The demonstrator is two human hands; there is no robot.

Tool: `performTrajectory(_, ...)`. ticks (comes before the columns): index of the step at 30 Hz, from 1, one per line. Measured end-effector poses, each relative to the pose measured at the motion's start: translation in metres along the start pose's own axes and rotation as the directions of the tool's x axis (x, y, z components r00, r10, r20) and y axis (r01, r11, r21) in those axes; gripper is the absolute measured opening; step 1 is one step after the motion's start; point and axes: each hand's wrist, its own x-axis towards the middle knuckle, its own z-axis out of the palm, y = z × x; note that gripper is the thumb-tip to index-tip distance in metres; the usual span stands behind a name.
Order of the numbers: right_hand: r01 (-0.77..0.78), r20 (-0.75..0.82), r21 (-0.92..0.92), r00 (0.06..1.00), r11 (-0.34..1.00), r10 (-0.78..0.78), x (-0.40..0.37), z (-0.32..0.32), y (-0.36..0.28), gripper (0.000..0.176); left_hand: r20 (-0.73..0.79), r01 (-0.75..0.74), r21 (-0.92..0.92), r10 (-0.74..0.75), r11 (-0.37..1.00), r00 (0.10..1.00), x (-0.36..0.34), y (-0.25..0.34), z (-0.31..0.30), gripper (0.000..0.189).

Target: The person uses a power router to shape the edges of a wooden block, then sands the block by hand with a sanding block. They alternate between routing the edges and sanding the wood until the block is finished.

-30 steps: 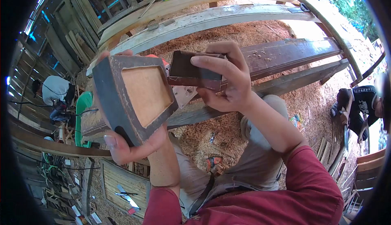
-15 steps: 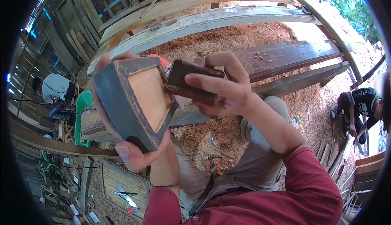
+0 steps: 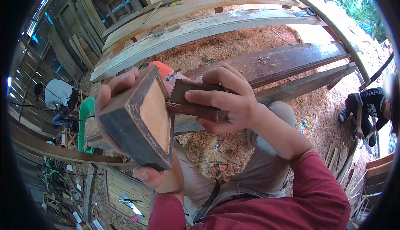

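My left hand [image 3: 121, 82] grips a dark-painted wooden box [image 3: 132, 136] from its far side and underneath, with the thumb at its lower corner. The box is tilted. Its side facing right has a recessed panel [image 3: 154, 119] of pale bare wood inside a dark frame with scuffed edges. My right hand [image 3: 235, 99] pinches a small dark brown block [image 3: 193, 110] between the fingers and thumb. One end of this block is at the inner edge of the recess; exact contact is hard to make out.
An orange-red tool [image 3: 161, 70] lies behind the box on a brown plank bench [image 3: 287, 63]. Long boards [image 3: 208, 26] stretch across the back. A green chair [image 3: 86, 115] stands at left. Wood shavings cover the ground. One person [image 3: 58, 94] crouches at left, another [image 3: 371, 109] at right.
The box has turned and dropped slightly in my left hand, narrowing the view of the recess. More of the orange-red tool shows. The brown block stays in my right hand, slightly lower.
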Motion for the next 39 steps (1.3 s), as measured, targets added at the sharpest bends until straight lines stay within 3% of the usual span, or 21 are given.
performTrajectory(4, -0.025, -0.046, 0.049, 0.999, 0.998, 0.027, -0.001, 0.002, -0.002, 0.050, 0.163, -0.108, 0.047, 0.099, 0.993, 0.982, 0.001, -0.007, -0.015, 0.130)
performTrajectory(9, -0.042, -0.065, 0.069, 0.997, 0.997, 0.046, -0.002, -0.001, -0.004, 0.046, 0.047, -0.077, 0.167, 0.070, 0.983, 0.996, -0.006, -0.006, 0.003, 0.119)
performTrajectory(15, -0.032, -0.101, 0.179, 0.994, 0.983, 0.051, 0.001, -0.002, -0.015, 0.040, 0.064, -0.100, 0.234, 0.087, 0.967, 0.994, -0.008, -0.010, -0.004, 0.117)
performTrajectory(18, -0.032, -0.092, 0.182, 0.994, 0.983, 0.050, -0.001, -0.001, -0.010, 0.040, 0.036, -0.105, 0.184, 0.100, 0.977, 0.994, -0.007, -0.011, 0.005, 0.117)
performTrajectory(22, -0.080, -0.095, 0.073, 0.992, 0.994, 0.087, -0.003, 0.000, -0.001, 0.039, 0.135, -0.158, 0.138, 0.139, 0.978, 0.981, -0.001, -0.017, -0.012, 0.117)
performTrajectory(27, -0.171, -0.196, 0.093, 0.963, 0.981, 0.187, -0.006, 0.003, -0.003, 0.040, 0.109, -0.140, 0.099, 0.129, 0.985, 0.986, -0.006, -0.020, -0.006, 0.118)
performTrajectory(34, -0.266, -0.158, 0.075, 0.948, 0.961, 0.275, -0.012, 0.004, -0.002, 0.045, 0.149, -0.020, -0.193, 0.050, 0.981, 0.988, -0.003, -0.021, -0.008, 0.122)
performTrajectory(39, -0.427, -0.105, 0.158, 0.889, 0.891, 0.445, -0.014, 0.008, -0.006, 0.034, 0.113, -0.006, -0.327, 0.045, 0.945, 0.993, 0.002, -0.028, -0.013, 0.122)
